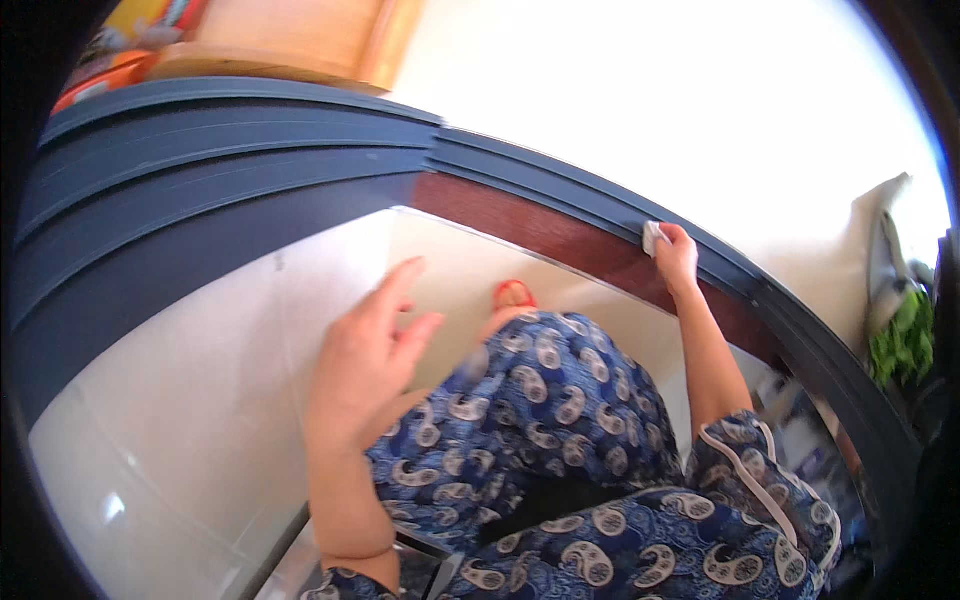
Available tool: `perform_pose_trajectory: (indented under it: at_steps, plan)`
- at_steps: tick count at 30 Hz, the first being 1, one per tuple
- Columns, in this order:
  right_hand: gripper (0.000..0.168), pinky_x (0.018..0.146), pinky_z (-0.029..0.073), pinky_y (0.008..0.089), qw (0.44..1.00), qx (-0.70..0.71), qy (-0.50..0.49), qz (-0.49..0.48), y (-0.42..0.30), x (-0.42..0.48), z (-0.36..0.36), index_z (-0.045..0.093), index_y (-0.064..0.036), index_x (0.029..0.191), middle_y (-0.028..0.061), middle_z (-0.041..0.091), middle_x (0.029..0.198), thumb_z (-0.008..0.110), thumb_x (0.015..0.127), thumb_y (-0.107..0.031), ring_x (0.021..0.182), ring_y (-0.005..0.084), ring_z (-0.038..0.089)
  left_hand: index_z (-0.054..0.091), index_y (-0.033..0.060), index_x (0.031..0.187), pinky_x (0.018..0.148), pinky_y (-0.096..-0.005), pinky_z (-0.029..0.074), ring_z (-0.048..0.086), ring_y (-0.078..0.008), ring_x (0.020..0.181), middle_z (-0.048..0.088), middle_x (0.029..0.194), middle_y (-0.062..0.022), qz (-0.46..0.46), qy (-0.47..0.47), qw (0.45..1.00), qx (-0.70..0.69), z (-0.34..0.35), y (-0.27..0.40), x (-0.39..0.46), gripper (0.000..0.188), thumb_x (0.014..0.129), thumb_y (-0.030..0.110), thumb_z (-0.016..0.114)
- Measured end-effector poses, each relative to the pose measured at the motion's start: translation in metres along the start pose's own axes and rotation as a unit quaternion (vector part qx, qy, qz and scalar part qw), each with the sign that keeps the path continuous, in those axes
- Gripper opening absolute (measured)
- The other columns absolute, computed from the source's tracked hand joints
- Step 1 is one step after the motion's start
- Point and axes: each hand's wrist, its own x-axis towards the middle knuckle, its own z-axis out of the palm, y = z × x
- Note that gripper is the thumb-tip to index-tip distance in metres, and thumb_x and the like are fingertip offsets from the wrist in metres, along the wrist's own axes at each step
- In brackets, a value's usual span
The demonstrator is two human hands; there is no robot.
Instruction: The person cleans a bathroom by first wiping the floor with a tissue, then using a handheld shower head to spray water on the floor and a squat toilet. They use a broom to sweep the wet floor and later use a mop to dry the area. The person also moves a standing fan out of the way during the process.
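Observation:
My right hand [677, 255] pinches a small folded white cloth or wipe [652, 238]. It presses this against the dark blue-grey ribbed moulding [540, 176], just above a reddish-brown band [525, 225]. My left hand [367, 352] is raised in front of me with its fingers apart and nothing in it. Below the hands are my blue paisley-patterned clothes [555, 375] and one foot in a red sandal [514, 294].
Pale glossy tiles [172, 405] lie along the left. A wooden cabinet or panel [292, 34] and an orange package [112, 79] are beyond the moulding at upper left. Green leaves [904, 337] hang at the far right. Blurred items [795, 420] lie low on the right.

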Motion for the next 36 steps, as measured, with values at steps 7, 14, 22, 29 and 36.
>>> perform_pose_trajectory:
  at_steps: [7,14,22,29,36]
  plan:
    - [0.023,0.065,0.048,0.0261,0.946,0.269,-0.182,-0.012,-0.119,-0.013,0.129,0.056,0.002,0.1,0.0082,0.061,0.087,0.056,0.079,-0.007,0.076,0.0136,0.058,0.043,0.012,0.121,0.062,-0.035,0.046,0.059,-0.0253,0.069,0.06,0.085,-0.0156,0.001,-0.006,1.0,-0.002,-0.004,0.002,-0.002,0.047,0.078,0.022,0.06]
    - [0.028,0.07,0.046,0.0265,0.915,0.374,-0.125,0.09,-0.209,-0.007,0.237,0.06,-0.001,0.102,0.0088,0.063,0.091,0.054,0.074,-0.002,0.08,0.0154,0.059,0.042,0.0112,0.122,0.059,-0.0342,0.046,0.06,-0.0248,0.065,0.06,0.087,-0.0152,-0.029,-0.018,0.999,-0.013,0.0,-0.008,0.005,0.049,0.078,0.022,0.061]
    - [0.029,0.063,0.044,0.0253,0.896,0.351,-0.27,0.028,-0.225,0.014,0.261,0.064,-0.005,0.096,0.0057,0.062,0.079,0.054,0.07,0.002,0.069,0.0136,0.056,0.04,0.0113,0.124,0.061,-0.0332,0.047,0.062,-0.0245,0.066,0.061,0.088,-0.0166,-0.106,-0.026,0.992,-0.064,-0.001,-0.015,0.002,0.051,0.078,0.022,0.06]
    - [0.028,0.061,0.044,0.023,0.85,0.429,-0.303,0.036,-0.242,-0.003,0.238,0.064,-0.003,0.094,0.0052,0.061,0.077,0.055,0.07,0.007,0.067,0.0105,0.054,0.039,0.0114,0.124,0.06,-0.0327,0.047,0.062,-0.0243,0.064,0.062,0.084,-0.0167,-0.084,-0.024,0.995,-0.056,0.002,-0.015,0.007,0.052,0.078,0.022,0.06]
    - [0.022,0.068,0.047,0.0235,0.861,0.439,-0.241,-0.086,-0.302,-0.083,0.186,0.061,0.0,0.096,0.0089,0.061,0.088,0.046,0.08,0.005,0.076,0.0143,0.06,0.039,0.0113,0.124,0.059,-0.0328,0.047,0.061,-0.0235,0.062,0.062,0.083,-0.0157,-0.062,-0.021,0.997,-0.048,0.0,-0.013,0.008,0.052,0.078,0.022,0.06]
